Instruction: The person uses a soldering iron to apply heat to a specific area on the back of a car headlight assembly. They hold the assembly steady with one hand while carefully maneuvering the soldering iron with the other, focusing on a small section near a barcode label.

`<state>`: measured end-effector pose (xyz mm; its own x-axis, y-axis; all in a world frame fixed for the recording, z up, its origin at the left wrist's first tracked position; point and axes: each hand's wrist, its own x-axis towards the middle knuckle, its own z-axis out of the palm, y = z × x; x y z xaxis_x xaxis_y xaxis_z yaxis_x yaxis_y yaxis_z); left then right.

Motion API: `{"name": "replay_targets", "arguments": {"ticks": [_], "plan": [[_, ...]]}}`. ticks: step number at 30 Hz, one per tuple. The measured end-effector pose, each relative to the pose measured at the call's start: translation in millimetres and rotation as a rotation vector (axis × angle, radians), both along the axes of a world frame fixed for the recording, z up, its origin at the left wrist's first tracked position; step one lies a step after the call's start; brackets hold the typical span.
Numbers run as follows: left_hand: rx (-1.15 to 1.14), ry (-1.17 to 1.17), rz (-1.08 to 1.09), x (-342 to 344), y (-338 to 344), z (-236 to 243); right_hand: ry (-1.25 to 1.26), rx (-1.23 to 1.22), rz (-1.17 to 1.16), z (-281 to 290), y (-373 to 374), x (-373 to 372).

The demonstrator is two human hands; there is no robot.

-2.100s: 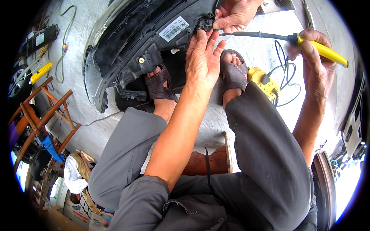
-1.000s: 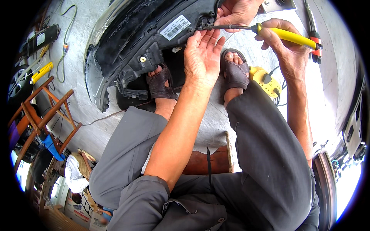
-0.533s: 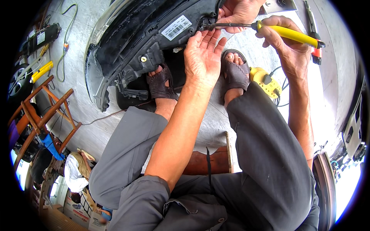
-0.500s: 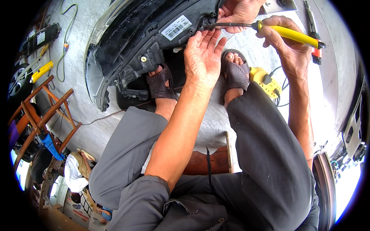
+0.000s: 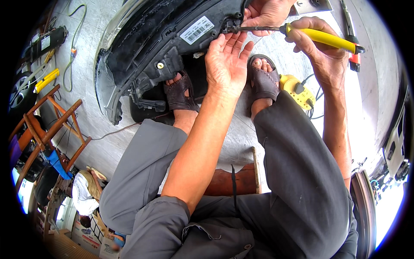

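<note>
A black car headlight housing [image 5: 142,52] with a white label sits in front of me, tilted at the upper left. My left hand [image 5: 226,64] is palm up, its fingers stretched out and their tips at the housing's edge. My right hand [image 5: 317,43] is closed around the yellow handle of what looks like a soldering iron [image 5: 330,39]. Its thin dark shaft points left, and the tip is at a small tab on the housing's corner. Another person's hand [image 5: 269,15] reaches in from the top, beside that corner, with the fingertips partly hidden.
By my right foot lies a yellow power strip [image 5: 297,90] with black plugs. A slim tool with a red part [image 5: 354,64] lies beyond my right hand. A wooden stool frame [image 5: 51,116] stands at left, near a yellow tool [image 5: 46,80] and cables. Another person [image 5: 84,194] is at lower left.
Almost nothing differs. The iron's tip has shifted very slightly at the housing's corner, while both my hands keep their places.
</note>
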<state>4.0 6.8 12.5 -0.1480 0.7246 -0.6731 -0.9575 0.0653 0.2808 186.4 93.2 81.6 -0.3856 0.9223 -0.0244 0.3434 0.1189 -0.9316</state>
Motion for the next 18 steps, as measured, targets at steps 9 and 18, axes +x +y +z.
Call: {"name": "replay_targets", "arguments": {"ticks": [9, 18], "plan": [[-0.014, 0.001, -0.010, -0.5, -0.4, 3.6, 0.049, 0.006, -0.011, 0.8, -0.7, 0.3], [-0.043, -0.039, 0.023, -0.1, -2.8, 4.1, 0.083, -0.058, 0.000, 7.7, -5.6, -3.5]]}}
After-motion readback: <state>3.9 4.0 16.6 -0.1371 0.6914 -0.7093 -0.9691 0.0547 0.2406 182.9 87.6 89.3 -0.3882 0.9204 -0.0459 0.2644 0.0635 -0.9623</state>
